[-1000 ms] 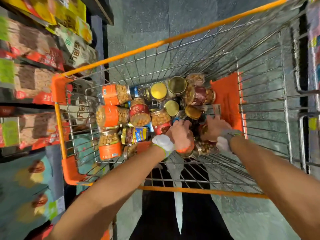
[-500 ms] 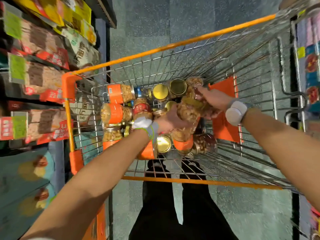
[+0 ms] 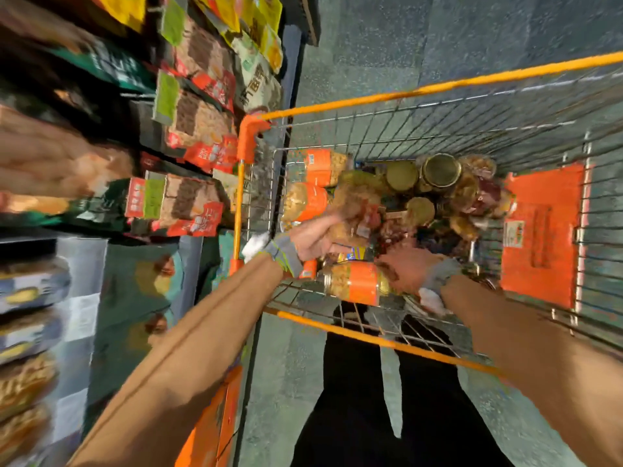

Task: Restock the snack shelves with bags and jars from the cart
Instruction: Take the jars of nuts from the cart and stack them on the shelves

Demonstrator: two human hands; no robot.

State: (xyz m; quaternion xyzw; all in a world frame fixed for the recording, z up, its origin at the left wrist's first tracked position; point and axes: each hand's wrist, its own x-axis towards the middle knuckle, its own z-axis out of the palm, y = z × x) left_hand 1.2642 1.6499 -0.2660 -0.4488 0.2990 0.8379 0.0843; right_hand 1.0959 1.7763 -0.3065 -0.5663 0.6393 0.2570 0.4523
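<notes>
Far left: snack shelves (image 3: 40,239). This edge of the frame is heavily smeared, and the brown packs there cannot be identified. Nearer the aisle it is sharper: red-and-brown printed snack bags (image 3: 199,129) stand in rows. The yellow and green bags above them are cut by the top edge.

Just right of the shelves: orange-rimmed wire cart (image 3: 438,87), its far right corner out of frame. The task items are inside it, a heap of clear jars of nuts. A pair of orange-labelled jars (image 3: 315,166) lies at the left wall. Three gold screw lids (image 3: 440,170) face up at the back. The jars mid-heap blur into one another, so no count is possible.

Left hand (image 3: 315,237), with a grey wrist strap, is over the cart's left side. Its fingers are curled round a blurred clear jar of pale nuts (image 3: 352,210). The label is unreadable and the fingertips are lost in the smear.

Right hand (image 3: 406,266), back toward the camera, is low at the cart's near wall. It touches the right end of an orange-labelled clear jar (image 3: 354,283) lying on its side there. The fingers are hidden under the hand; whether they are spread or gripping, cannot tell.

Right of the heap: orange plastic seat flap (image 3: 542,237) against the wire, its small sticker illegible. Below the cart: black trousers (image 3: 357,416), cut off at the bottom edge.
</notes>
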